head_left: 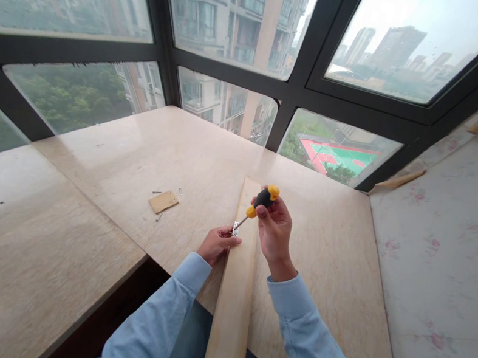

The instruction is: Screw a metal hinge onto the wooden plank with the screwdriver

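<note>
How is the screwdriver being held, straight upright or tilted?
Tilted: the screwdriver slants, its handle up to the right and its shaft running down leftward to the metal bracket at the board edge.

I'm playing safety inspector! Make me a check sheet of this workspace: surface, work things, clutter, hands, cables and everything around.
Surface: beige marble-patterned ledge, with a seam at left.
Work things: long wooden board overhanging the near edge; small metal bracket at its left edge; yellow-and-black screwdriver, tip at the bracket.
Clutter: small tan plate with screw-like metal bits around it, too small to name surely.
Hands: left hand holds the bracket against the board; right hand grips the screwdriver's handle.
Cables: nothing seen.
Surroundings: dark window frames, floral wallpaper; buildings and a sports court outside.
</note>
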Demonstrator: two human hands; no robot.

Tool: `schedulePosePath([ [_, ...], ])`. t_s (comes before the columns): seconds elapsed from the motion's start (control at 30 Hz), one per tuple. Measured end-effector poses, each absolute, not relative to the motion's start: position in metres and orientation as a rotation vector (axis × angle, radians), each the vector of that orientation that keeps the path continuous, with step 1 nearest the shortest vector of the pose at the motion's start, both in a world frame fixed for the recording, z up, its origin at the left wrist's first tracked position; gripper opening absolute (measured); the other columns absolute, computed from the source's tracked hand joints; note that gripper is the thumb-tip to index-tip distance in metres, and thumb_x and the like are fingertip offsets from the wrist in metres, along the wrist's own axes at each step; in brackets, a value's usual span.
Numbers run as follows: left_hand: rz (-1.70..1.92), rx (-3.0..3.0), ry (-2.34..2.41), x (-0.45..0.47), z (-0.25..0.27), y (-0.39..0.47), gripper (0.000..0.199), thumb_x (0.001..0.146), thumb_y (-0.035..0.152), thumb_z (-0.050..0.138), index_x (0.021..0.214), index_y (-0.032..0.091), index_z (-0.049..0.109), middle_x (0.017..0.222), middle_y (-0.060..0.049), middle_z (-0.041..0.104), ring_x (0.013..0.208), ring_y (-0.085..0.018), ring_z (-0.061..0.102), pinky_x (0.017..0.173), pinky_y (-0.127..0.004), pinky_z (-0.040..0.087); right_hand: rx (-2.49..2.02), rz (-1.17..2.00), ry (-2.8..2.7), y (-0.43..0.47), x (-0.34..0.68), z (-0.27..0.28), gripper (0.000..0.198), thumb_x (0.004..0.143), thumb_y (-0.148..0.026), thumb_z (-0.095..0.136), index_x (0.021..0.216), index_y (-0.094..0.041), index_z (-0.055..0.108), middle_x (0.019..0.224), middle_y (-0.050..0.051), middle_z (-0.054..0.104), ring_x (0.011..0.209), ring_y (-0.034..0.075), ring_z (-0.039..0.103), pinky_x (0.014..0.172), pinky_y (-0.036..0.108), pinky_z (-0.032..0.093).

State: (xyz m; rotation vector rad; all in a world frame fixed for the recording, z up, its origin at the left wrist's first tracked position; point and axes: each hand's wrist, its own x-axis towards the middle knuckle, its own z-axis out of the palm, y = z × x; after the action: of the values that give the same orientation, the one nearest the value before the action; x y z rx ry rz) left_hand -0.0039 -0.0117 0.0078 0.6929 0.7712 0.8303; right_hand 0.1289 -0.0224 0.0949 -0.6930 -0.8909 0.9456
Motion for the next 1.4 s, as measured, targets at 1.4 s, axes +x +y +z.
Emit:
schedulePosePath([
  [1.4, 0.866, 0.630, 0.787, -0.005, 0.009, -0.011, 0.050, 0.046, 0.017, 0.091, 0.092, 0.009, 0.073, 0.077, -0.006, 0.072, 0.071, -0.018, 0.066, 0.075, -0.034, 0.055, -1.199, 0.577, -1.202, -0.033, 0.157, 0.106, 0.048, 0.072, -0.033, 0.080, 0.116, -0.024, 0.065, 0.102, 0.004, 0.067, 0.088, 0.019, 0.065, 0.083, 0.036, 0.056],
])
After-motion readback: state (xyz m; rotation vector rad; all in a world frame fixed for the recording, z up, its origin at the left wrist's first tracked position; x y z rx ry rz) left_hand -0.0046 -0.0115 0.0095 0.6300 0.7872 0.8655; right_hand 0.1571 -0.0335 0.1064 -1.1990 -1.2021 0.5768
